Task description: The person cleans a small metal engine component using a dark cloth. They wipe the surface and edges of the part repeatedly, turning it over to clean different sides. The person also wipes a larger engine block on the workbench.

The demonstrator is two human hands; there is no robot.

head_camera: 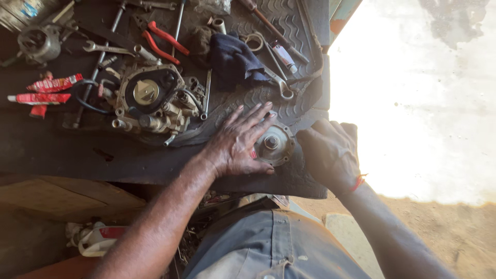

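Note:
A round metal part (275,144) with a central bolt lies on the black rubber mat (289,103) at the bench's right end. My left hand (237,142) lies flat with fingers spread, pressing on the part's left side. My right hand (329,152) is closed beside the part's right edge; what it grips is hidden in shadow.
A carburettor-like assembly (152,101) sits at the bench's middle. Red-handled pliers (163,41), several spanners (106,49), a dark blue rag (232,59) and red tubes (44,90) lie behind. Another metal housing (39,44) stands far left. Bright ground lies to the right.

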